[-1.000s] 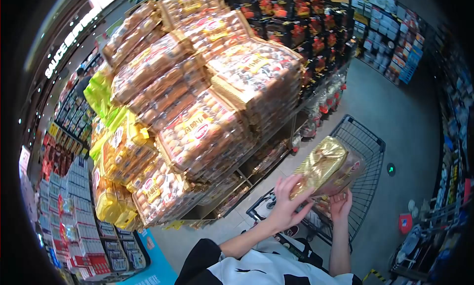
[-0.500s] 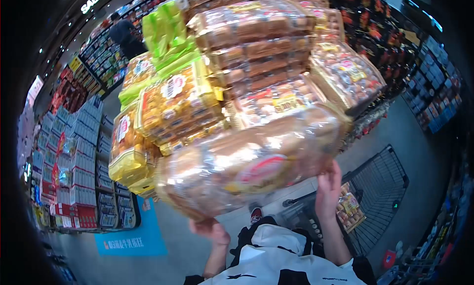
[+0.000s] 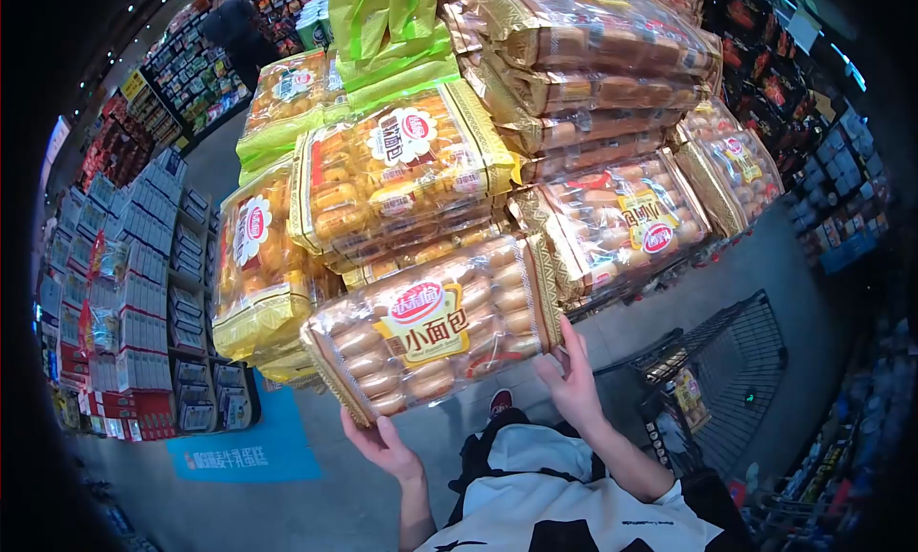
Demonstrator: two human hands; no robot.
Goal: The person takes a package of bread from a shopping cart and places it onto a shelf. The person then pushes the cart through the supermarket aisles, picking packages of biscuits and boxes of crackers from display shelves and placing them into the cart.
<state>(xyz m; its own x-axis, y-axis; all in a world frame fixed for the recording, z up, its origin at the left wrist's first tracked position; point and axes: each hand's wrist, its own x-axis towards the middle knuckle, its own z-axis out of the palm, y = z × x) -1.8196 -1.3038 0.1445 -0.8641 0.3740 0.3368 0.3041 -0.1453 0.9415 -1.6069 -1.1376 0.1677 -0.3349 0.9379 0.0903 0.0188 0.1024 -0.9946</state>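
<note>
A clear, brown-edged bag of small bread rolls (image 3: 435,327) is held up in front of me, its label facing me and its right end tilted higher. My left hand (image 3: 384,449) grips its lower left corner, thumb in front and fingers partly hidden. On the right edge, my right hand (image 3: 572,375) holds the bag with the fingers up along its side. Just beyond lies a stack of yellow bread bags (image 3: 397,160). To its right are a similar brown bag of rolls (image 3: 622,222) and a tall pile of brown bags (image 3: 593,50).
A shopping cart (image 3: 736,389) stands at my right with a bread bag (image 3: 690,399) in it. Left is a shelf display of boxed goods (image 3: 143,313) beside a blue floor sign (image 3: 244,456). A person in dark clothes (image 3: 234,31) stands in the far aisle.
The bag of rolls has tipped so its label faces me more squarely, and it sits lower and farther from me. My right hand has shifted left with it. My view has turned slightly.
</note>
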